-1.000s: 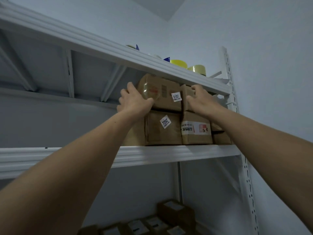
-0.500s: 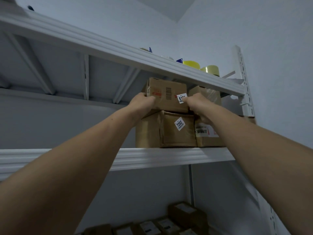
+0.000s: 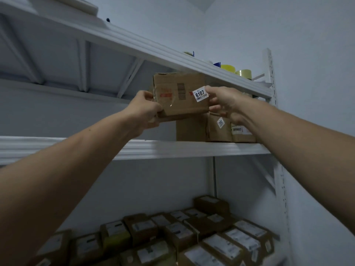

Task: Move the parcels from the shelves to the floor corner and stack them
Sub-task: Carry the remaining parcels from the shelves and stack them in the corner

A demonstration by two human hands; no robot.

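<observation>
- Brown cardboard parcel with the white "6107" label (image 3: 180, 95): up between the white metal top shelf (image 3: 172, 58) and the white metal middle shelf (image 3: 153, 149), front face toward the camera.
- Right part above the brown cardboard box labelled "7202" (image 3: 219, 129), left part overhanging past it. Hard to tell whether resting on that box or just lifted.
- Left hand (image 3: 146, 110): fingers curled round the parcel's left end, lower corner cupped.
- Right hand (image 3: 222, 102): gripping the right end just beside the label, thumb up front, fingers curled lower down.
- Lift a touch before pulling, so as not to drag the "7202" box toward the shelf edge.
- Draw straight out and level, with the top shelf's front lip close overhead.
- Slide both palms under the base once free; the glossy tape on the front is probably slippery.
- Bring in close to the chest before turning toward the floor corner.
- Plenty left, judging by the brown label-topped parcels on the lower shelf (image 3: 172, 233).
</observation>
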